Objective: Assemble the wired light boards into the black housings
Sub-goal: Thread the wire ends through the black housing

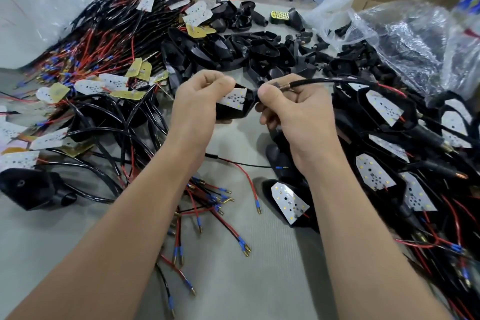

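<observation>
Black housing [231, 113] gripped by left-hand fingers [224, 81], right-hand fingers [268, 91] pinching its cable [311, 82], wired boards [88, 86] heaped around.

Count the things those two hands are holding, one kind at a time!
black housing: 1
white light board: 1
black cable: 1
Total: 3

The left hand grips the black housing with the board in it. The right hand holds the black cable.

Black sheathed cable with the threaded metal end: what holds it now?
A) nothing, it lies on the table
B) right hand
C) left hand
B: the right hand pinches the black sheathed cable near its threaded metal end; the left hand grips the black plastic housing.
</observation>
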### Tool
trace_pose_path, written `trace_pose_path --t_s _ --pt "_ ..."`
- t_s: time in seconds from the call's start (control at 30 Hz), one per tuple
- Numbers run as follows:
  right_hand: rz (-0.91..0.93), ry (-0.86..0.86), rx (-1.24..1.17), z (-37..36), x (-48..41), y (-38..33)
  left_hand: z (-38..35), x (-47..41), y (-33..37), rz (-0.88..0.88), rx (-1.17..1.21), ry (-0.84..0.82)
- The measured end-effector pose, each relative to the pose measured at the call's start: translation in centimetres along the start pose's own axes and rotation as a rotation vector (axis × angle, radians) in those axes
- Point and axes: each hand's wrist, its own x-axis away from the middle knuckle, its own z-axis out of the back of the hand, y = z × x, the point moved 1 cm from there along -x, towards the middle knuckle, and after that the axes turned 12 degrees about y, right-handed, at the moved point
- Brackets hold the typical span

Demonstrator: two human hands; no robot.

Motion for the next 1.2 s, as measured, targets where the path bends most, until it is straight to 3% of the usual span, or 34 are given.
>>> trace_pose_path --t_s 0.23,0.33,0.5,0.63,0.77,0.93,1.0,1.1,1.2 --pt "0.042 0.093 -0.012 -0.2 0.1 -0.1 0.8 -0.2 0.0 -0.435 -0.345 0.264" --pt "0.03 0.123 -0.011 0.0 0.2 -0.1 1.0 -0.2 0.0 -0.546 -0.405 0.283" --pt "-0.033 0.123 -0.078 -0.1 0.0 -0.4 0.5 -0.5 -0.4 -0.131 -0.061 0.197" --pt "-0.068 0.101 -0.155 -0.7 0.3 -0.5 0.8 -0.7 -0.1 -0.149 0.024 0.224" --pt "-0.14 0.07 -0.258 -0.7 0.4 -0.6 0.2 -0.4 -0.3 0.052 -0.007 0.065" --pt "-0.156 0.029 -0.222 -0.3 0.4 -0.8 0.8 -0.5 0.1 0.093 0.054 -0.011" --pt "-0.116 0.041 -0.062 -0.4 0.6 -1.2 1.1 -0.7 0.2 0.138 0.082 0.012" --pt "0.032 0.124 0.377 -0.5 1.4 -2.1 1.6 -1.2 0.4 0.225 0.163 0.083" --pt "0.38 0.242 0.435 -0.6 2.9 -4.7 2.5 -2.2 0.4 0.279 0.274 0.181"
